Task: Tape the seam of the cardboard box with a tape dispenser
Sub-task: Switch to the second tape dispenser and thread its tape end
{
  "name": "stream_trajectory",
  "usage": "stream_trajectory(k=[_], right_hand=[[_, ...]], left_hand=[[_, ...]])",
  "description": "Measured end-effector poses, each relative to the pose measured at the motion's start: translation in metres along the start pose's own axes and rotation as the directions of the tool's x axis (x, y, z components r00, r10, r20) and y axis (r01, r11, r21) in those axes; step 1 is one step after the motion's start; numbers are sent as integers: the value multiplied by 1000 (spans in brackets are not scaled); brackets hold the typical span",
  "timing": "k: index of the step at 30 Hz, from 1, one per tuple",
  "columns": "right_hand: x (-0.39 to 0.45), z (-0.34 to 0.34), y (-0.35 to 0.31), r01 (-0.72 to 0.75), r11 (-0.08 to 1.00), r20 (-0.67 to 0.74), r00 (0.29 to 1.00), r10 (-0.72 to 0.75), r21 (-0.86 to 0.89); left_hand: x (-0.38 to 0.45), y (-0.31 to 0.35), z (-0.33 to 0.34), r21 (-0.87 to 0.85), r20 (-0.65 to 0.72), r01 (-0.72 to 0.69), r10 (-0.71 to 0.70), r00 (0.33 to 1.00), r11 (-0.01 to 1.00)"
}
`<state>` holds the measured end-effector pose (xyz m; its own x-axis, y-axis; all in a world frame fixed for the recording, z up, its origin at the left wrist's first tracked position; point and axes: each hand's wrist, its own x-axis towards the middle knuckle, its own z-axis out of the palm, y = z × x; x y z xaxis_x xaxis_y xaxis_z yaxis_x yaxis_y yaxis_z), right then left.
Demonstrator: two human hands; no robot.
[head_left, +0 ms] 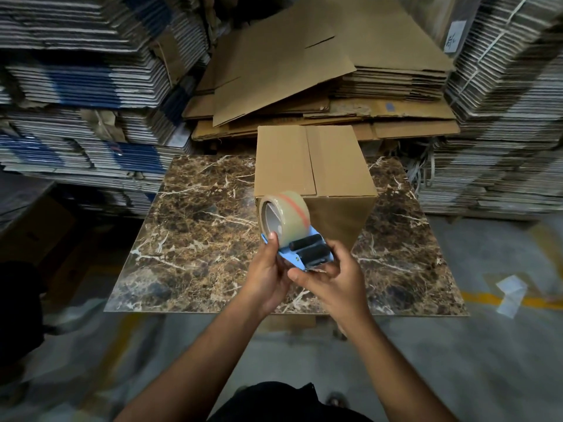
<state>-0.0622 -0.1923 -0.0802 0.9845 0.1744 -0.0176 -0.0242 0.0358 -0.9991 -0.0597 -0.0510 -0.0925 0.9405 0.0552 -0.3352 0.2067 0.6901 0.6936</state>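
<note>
A closed brown cardboard box (313, 166) stands on the marble-patterned table (195, 239), its top seam running away from me between the two flaps. Just in front of the box, above the table, I hold a blue tape dispenser (304, 252) with a roll of clear tape (286, 216) and black rollers. My left hand (269, 275) grips the dispenser's frame from the left, thumb up by the roll. My right hand (330, 280) pinches the dispenser's front end near the rollers. The dispenser is apart from the box top.
Flattened brown cartons (320, 71) lie piled behind the table. Tall stacks of bundled flat cardboard rise at the left (79, 86) and right (502, 102). The concrete floor has yellow lines and a scrap of white paper (510, 295) at the right.
</note>
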Motion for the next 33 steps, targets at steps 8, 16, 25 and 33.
stream_trajectory(k=[8,16,25,33], right_hand=[[-5,-7,18,-377,842,151,926,345,387],[-13,7,20,-376,867,142,926,348,326],[52,7,-55,-213,900,110,977,184,380],[116,18,-66,-40,976,87,996,22,214]], left_hand=[[-2,-1,-23,184,-143,36,-10,990,982],[-14,-9,-34,165,-287,8,40,957,986],[28,76,27,265,-277,-142,216,936,954],[90,122,54,515,-215,-212,364,906,831]])
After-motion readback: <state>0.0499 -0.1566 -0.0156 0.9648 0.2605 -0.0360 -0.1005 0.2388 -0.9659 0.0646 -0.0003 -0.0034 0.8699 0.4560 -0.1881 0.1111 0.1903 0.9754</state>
